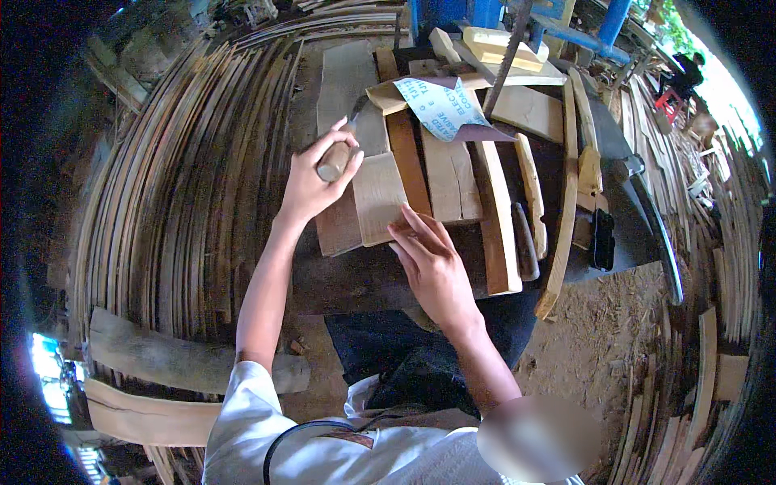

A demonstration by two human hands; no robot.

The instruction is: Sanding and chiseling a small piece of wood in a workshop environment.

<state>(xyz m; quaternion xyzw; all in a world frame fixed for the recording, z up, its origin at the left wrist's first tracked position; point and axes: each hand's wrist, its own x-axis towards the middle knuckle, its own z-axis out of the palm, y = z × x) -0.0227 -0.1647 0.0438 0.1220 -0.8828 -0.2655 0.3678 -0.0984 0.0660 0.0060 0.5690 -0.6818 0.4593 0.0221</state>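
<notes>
My left hand is closed around the round wooden handle of a tool. A narrow dark metal part of it points away from me, and its working end is hard to make out. Below this hand lies a pale wooden block on top of other boards. My right hand is at the block's near right corner, fingers stretched out, with the fingertips against or just beside its edge. Whatever is under the right palm is hidden.
A curled sandpaper sheet lies on boards farther back. Right of it are long curved wooden strips, a dark rod-like handle and a black object. Stacked slats fill the left. Another person is far right.
</notes>
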